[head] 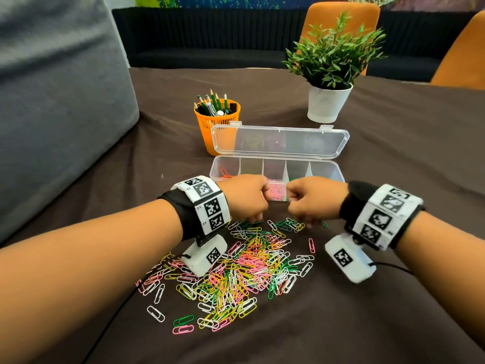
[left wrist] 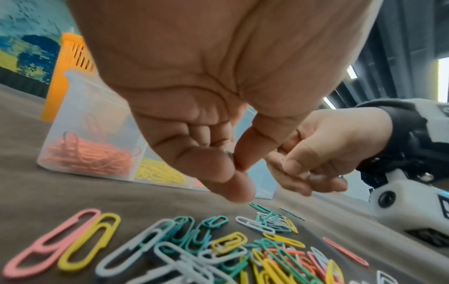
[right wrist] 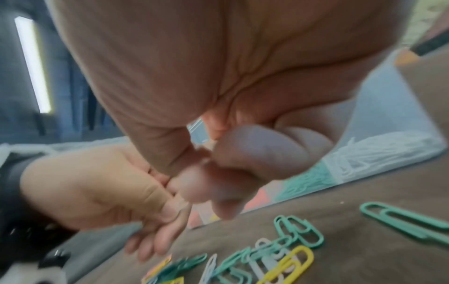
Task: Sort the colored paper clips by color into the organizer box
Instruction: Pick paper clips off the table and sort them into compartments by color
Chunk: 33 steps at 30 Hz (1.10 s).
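Observation:
A heap of paper clips (head: 246,266) in pink, yellow, green and white lies on the brown cloth. Behind it stands the clear organizer box (head: 338,169), its lid open. Its compartments hold orange clips (left wrist: 89,155), yellow clips (left wrist: 160,173), green clips (right wrist: 303,182) and white clips (right wrist: 379,153). Both hands hover side by side over the heap's far edge, above green clips (head: 286,223). My left hand (left wrist: 234,163) has its thumb pressed to its forefinger, and a small grey glint shows in the pinch. My right hand (right wrist: 204,173) is curled, blurred, with nothing visible in it.
An orange pencil cup (head: 217,124) stands behind the box's left end, and a plant in a white pot (head: 328,103) at the back right. A grey cushion (head: 52,101) borders the table on the left. A black cable (head: 393,266) trails from the right wrist.

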Each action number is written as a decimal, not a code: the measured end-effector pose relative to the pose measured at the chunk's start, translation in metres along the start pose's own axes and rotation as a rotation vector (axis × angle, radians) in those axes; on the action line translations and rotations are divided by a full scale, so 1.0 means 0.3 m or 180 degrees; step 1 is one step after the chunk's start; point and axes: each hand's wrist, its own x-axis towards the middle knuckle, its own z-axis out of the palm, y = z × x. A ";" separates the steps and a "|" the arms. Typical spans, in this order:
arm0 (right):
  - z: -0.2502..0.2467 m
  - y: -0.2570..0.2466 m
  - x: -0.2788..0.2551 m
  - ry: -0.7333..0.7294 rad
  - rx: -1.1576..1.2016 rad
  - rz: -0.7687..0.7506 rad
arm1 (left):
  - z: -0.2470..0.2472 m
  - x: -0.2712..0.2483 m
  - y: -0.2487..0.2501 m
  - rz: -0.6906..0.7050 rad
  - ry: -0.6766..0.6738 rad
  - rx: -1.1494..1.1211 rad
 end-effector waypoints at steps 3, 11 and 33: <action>-0.032 0.044 -0.032 0.0052 0.0626 0.0101 | -0.001 -0.007 0.030 0.0129 -0.0185 0.0339; 0.027 0.093 -0.029 0.0052 -0.0802 -0.0110 | 0.029 -0.009 0.038 0.0589 0.0053 0.1573; 0.056 0.020 0.003 0.0314 -0.1460 -0.0065 | 0.056 0.011 0.006 0.0293 0.0189 0.1441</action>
